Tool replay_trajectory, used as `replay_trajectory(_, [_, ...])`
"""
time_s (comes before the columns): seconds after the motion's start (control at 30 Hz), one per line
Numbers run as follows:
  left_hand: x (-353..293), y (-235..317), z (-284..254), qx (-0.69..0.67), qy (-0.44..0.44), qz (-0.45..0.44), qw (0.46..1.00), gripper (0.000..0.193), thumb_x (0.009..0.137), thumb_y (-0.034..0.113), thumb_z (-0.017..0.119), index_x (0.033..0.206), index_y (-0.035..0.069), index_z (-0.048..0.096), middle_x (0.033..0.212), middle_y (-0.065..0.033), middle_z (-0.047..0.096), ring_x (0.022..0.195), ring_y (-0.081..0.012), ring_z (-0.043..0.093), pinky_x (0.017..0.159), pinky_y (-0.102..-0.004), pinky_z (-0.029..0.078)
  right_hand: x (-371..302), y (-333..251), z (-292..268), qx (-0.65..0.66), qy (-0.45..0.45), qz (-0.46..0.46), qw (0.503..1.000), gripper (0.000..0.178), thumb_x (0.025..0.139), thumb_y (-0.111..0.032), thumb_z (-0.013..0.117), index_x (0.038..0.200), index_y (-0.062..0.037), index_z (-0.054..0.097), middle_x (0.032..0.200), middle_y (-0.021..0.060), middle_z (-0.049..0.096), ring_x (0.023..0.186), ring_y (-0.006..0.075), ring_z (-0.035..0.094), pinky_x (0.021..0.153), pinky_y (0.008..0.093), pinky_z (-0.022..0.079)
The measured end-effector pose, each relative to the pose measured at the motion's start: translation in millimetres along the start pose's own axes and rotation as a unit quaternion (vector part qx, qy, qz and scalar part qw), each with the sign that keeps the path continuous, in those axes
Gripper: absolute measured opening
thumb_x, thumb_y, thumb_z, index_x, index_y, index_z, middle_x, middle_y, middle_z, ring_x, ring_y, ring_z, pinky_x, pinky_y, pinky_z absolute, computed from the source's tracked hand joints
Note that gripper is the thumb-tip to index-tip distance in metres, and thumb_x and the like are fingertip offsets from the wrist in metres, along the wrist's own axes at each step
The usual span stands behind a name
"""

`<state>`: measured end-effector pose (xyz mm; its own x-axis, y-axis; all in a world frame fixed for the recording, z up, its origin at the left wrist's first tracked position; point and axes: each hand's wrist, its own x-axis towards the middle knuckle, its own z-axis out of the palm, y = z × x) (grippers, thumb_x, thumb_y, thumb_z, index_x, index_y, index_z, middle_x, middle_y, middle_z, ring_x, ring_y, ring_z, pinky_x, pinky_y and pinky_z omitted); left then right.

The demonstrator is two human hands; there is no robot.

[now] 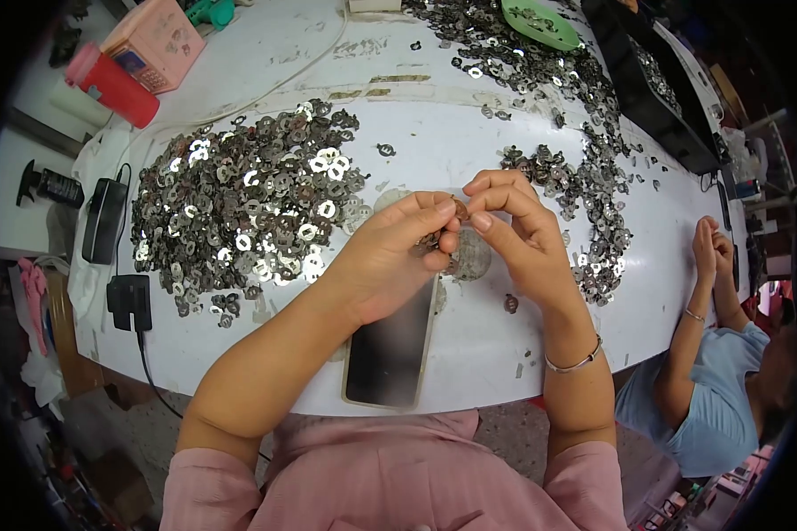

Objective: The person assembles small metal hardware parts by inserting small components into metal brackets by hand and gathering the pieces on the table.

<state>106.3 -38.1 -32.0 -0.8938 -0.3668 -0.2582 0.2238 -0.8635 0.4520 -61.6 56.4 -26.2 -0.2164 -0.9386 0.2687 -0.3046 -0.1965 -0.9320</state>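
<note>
In front of me, above the table, my left hand [397,252] is closed on small stamped metal pieces [429,241]. One brownish metal piece [460,210] shows at the tips of its thumb and forefinger; the curled fingers partly hide the others. Just to the right is my right hand [527,237], its bent thumb and forefinger apart around the near side of that piece. Whether they touch it I cannot tell. Below my left hand lies a dark-screened phone [388,354], partly covered by the hand. A single loose metal piece [511,303] rests under my right wrist.
A large heap of metal pieces [239,208] covers the table's left; another heap [600,217] runs along the right. A green tray [540,25] and a black bin [651,84] stand farther back. Left are a red bottle [113,87] and black adapter [129,303]. A co-worker [704,380] sits right.
</note>
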Motion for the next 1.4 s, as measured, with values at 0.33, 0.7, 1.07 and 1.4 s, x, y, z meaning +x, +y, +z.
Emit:
replay_trajectory(0.33, [0, 7, -3, -0.087, 0.025, 0.045, 0.995, 0.007, 0.088, 0.01, 0.061, 0.083, 0.006, 0.058, 0.096, -0.0089, 0.059, 0.087, -0.0167, 0.058, 0.073, -0.027, 0.051, 1, -11, -38, -0.204, -0.011, -0.023, 0.979, 0.015, 0.076, -0.006, 0.068, 0.091, -0.0056, 0.068, 0.088, 0.0059, 0.063, 0.081, 0.0214, 0.056, 0.074, 0.032, 0.045])
replay_trajectory(0.7, [1, 17, -6, -0.103, 0.008, 0.057, 0.993, 0.012, 0.086, 0.002, 0.059, 0.097, 0.006, 0.056, 0.092, -0.0076, 0.057, 0.081, -0.0157, 0.057, 0.068, -0.025, 0.048, -9, -12, -14, -0.34, -0.15, -0.04, 0.928, 0.018, 0.069, -0.009, 0.077, 0.085, -0.0148, 0.07, 0.083, -0.0021, 0.055, 0.082, 0.0182, 0.047, 0.082, 0.0335, 0.03])
replay_trajectory(1.07, [3, 14, -14, -0.116, -0.052, 0.049, 0.991, 0.007, 0.09, 0.012, 0.059, 0.092, 0.005, 0.058, 0.091, -0.0069, 0.059, 0.076, -0.0146, 0.055, 0.065, -0.0247, 0.046, -9, -18, -7, -0.296, -0.177, -0.028, 0.938, 0.015, 0.07, -0.01, 0.073, 0.083, -0.0148, 0.065, 0.088, 0.0005, 0.053, 0.086, 0.0216, 0.047, 0.081, 0.0358, 0.03])
replay_trajectory(1.4, [-3, -4, 8, -0.031, 0.033, -0.022, 0.999, 0.018, 0.094, 0.023, 0.057, 0.094, 0.006, 0.059, 0.091, -0.0035, 0.057, 0.082, -0.0137, 0.054, 0.073, -0.0273, 0.044, -4, -23, -23, -0.13, -0.007, -0.061, 0.99, 0.018, 0.072, -0.002, 0.074, 0.088, -0.0081, 0.07, 0.089, 0.0038, 0.062, 0.08, 0.0177, 0.056, 0.066, 0.0262, 0.042])
